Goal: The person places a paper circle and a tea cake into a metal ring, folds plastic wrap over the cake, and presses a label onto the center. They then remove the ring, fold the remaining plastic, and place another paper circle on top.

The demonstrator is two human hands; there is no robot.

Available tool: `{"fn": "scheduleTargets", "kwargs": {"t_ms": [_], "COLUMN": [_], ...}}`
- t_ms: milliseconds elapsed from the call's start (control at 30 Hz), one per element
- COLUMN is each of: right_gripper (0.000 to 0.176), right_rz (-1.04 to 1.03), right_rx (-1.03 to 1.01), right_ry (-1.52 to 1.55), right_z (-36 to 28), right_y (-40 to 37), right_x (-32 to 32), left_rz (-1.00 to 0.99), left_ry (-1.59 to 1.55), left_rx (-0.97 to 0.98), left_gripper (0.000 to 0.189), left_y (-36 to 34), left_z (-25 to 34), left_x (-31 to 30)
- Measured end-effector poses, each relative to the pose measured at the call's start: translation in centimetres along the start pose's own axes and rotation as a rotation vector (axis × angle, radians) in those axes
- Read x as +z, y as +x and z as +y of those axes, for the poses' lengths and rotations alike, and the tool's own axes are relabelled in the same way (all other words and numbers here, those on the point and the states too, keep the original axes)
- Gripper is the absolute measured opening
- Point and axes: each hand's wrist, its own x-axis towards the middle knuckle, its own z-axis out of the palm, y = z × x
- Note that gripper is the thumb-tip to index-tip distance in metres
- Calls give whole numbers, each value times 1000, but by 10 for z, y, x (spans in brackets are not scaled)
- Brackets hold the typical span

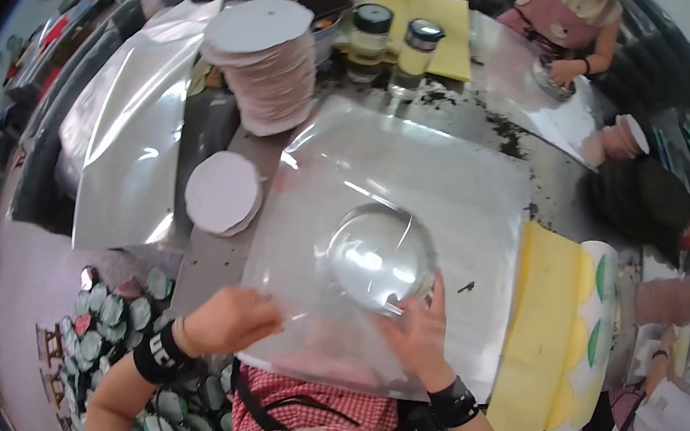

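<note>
Round shiny dish [379, 255] lies mid clear plastic sheet [474, 195] on bench [214, 272]; cannot tell whether film covers it. My right fingers [438, 303] spread apart, touching dish's near right rim. My left fingers [262, 316] bunched together, left of dish and nearer me; cannot tell whether they pinch film. White discs [222, 193] left of dish. Pink-sided spool [267, 93] farther, beyond-left of dish. Lidded jars [370, 39] well beyond dish. Yellow sheet [538, 336] right of dish.
</note>
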Motion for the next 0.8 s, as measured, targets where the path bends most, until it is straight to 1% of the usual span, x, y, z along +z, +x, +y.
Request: {"fn": "scheduleTargets", "kwargs": {"t_ms": [33, 67, 100, 133, 167, 200, 233, 267, 300, 333, 367, 400, 433, 467, 500, 533, 567, 600, 633, 667, 700, 733, 800], "right_gripper": [56, 56, 61, 66, 68, 64, 60, 48, 37, 37, 32, 28, 25, 26, 18, 19, 24, 35, 50, 67, 84, 97, 103], "right_rz": [3, 13, 9, 15, 24, -32, -95, -156, -226, -229, -271, -304, -330, -470, 103, 305, 637, 779, 789, 927, 1147, 1024, 1197], "right_rx": [142, 150, 146, 142, 132, 64, -7, -107, -250, -249, 0, 257, -152, 227, 272, 289, 599, 591, 865, 1029, 1081, 1229, 1313], "right_ry": [74, 56, 72, 87, 92, 14, -67, 35, 324, 308, 358, 413, 58, 134, 0, -136, 679, 794, 776, 794, 488, 504, 692], "right_z": [-2, 0, 1, 2, -2, -4, -5, -11, -12, -6, 3, 17, 72, 103, 108, 164, 247, 332, 398, 466, 452, 446, 486], "right_y": [12, 11, 5, -3, -23, -55, -91, -126, -143, -148, -152, -157, -166, -102, -28, 10, 37, 54, 83, 101, 130, 142, 149], "right_x": [-11, -10, -5, -1, -3, 0, 2, 0, -11, -29, -49, -68, -85, -134, -160, -177, -182, -199, -229, -251, -262, -281, -286], "left_rz": [8, -81, -173, -176, 67, 316, 400, 485, 484, 484, 490, 442, 387, 384, 379, 374, 376, 392, 386, 377, 391, 405, 382], "left_ry": [-2, 9, 24, 34, 84, 113, 288, 462, 533, 610, 606, 627, 646, 644, 589, 537, 500, 504, 470, 437, 431, 441, 408], "left_rx": [25, -54, -132, -102, -113, -128, -294, -469, -530, -597, -588, -584, -582, -572, -571, -570, -586, -580, -599, -620, -612, -617, -635], "left_gripper": [13, 17, 21, 21, 28, 34, 41, 48, 53, 57, 57, 58, 59, 59, 58, 57, 58, 58, 58, 59, 58, 58, 59], "left_y": [0, 2, 5, 10, 16, 22, 25, 25, 23, 21, 20, 16, 12, 10, 11, 13, 17, 19, 18, 15, 13, 14, 16], "left_z": [-8, -21, -33, -37, -37, -42, -57, -77, -101, -120, -130, -136, -138, -137, -134, -130, -123, -121, -122, -124, -127, -124, -121], "left_x": [12, 27, 33, 24, 9, 2, 2, 3, 5, 10, 14, 18, 22, 21, 15, 9, 2, 0, -1, 0, 1, 1, -2]}}
